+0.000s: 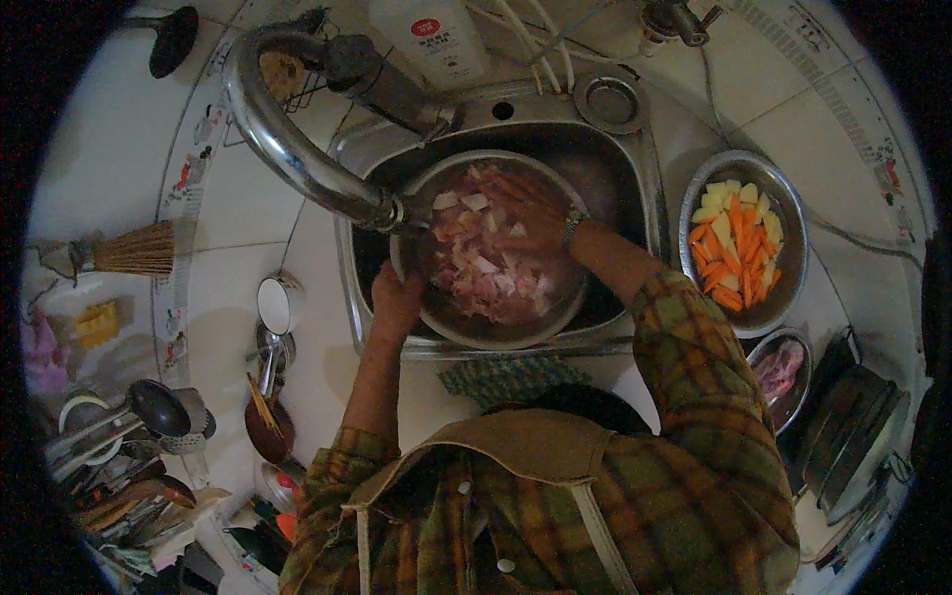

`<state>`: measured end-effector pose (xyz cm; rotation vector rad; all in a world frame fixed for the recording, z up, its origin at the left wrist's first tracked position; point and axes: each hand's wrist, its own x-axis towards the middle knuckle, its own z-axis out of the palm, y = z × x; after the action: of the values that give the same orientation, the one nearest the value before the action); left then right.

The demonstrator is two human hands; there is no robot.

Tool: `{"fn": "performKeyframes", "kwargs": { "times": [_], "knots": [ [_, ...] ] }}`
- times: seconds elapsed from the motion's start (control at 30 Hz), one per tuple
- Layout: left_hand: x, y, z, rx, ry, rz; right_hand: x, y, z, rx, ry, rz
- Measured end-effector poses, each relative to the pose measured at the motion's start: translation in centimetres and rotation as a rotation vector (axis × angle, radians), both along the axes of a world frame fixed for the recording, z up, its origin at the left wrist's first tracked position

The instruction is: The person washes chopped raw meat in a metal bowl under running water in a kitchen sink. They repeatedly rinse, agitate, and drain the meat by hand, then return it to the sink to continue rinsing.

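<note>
A round metal basin (pixel 498 343) sits in the stainless steel sink (pixel 653 186), filled with pale pink pieces of raw meat (pixel 487 260). My left hand (pixel 394 297) grips the basin's left rim, its thumb over the edge. Inside the basin, my right hand (pixel 539 223) lies on the meat with fingers stretched out and apart; their tips blend into the pieces. A watch (pixel 573 222) is on the right wrist. Just above the basin's left side hangs the mouth of the curved chrome faucet (pixel 271 134).
An oval metal bowl (pixel 688 256) of cut carrots (pixel 736 245) and pale yellow chunks stands right of the sink. Below it, a smaller dish holds raw meat (pixel 781 370). A white jug (pixel 431 52) stands behind. Ladles (pixel 160 409) and other utensils crowd the left; a green cloth (pixel 513 378) lies in front.
</note>
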<state>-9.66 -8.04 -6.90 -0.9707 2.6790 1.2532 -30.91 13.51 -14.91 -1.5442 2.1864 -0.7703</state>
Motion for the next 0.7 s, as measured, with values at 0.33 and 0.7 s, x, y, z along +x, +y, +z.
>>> {"fn": "performKeyframes", "kwargs": {
  "times": [0.33, 0.7],
  "knots": [
    [-1.1, 0.8, 1.9, -0.088, -0.089, -0.039, 0.2, 0.0, -0.2, -0.134, 0.007, -0.041],
    [-1.8, 1.6, 3.2, 0.112, -0.046, 0.048, 0.3, -0.1, -0.3, -0.062, -0.001, -0.037]
  ]
}}
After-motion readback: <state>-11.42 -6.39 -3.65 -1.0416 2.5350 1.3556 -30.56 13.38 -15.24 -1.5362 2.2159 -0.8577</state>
